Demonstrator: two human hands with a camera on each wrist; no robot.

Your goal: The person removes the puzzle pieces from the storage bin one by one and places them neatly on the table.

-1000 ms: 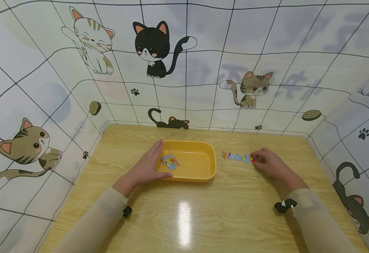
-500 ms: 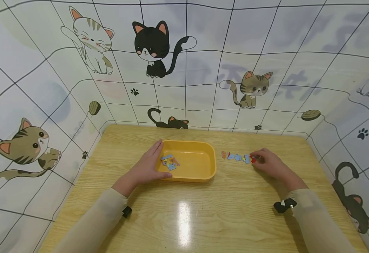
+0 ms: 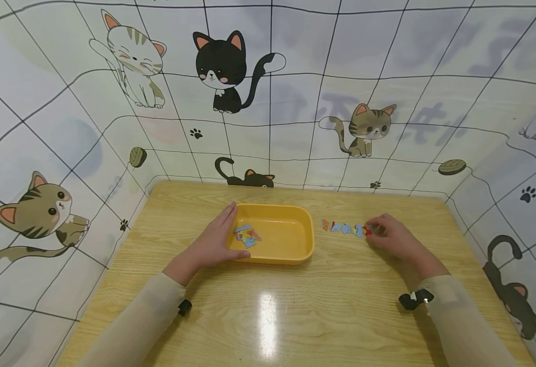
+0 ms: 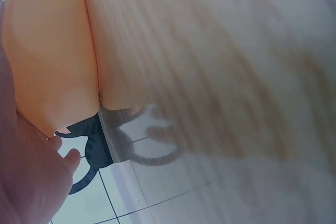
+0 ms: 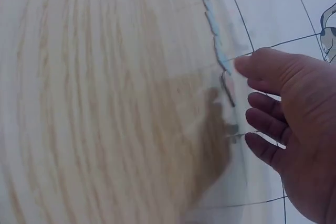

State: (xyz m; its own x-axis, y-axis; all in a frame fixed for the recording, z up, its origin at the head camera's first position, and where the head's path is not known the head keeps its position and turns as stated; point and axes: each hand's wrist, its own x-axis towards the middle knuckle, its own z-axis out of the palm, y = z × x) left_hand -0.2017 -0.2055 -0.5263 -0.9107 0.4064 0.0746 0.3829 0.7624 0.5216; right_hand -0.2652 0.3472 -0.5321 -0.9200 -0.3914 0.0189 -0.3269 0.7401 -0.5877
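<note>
A yellow plastic tray (image 3: 277,234) stands on the table with several jigsaw puzzle pieces (image 3: 247,236) at its left end. My left hand (image 3: 212,239) holds the tray's left end, thumb over the near rim and fingers along the far side. In the left wrist view the tray's orange-looking wall (image 4: 52,51) fills the upper left. To the right of the tray runs a row of puzzle pieces (image 3: 346,229), ending in a red piece (image 3: 367,231). My right hand (image 3: 391,235) is beside that piece, loosely bent fingers just off it in the right wrist view.
The wooden table (image 3: 268,311) meets a cat-patterned wall covering (image 3: 295,102) at the back and sides. Black wrist cameras sit at both sleeves, the right camera (image 3: 415,299) near the table's right side.
My right fingers have eased slightly right, off the red puzzle piece, which shows more fully at the row's end. The left hand and tray have stayed put.
</note>
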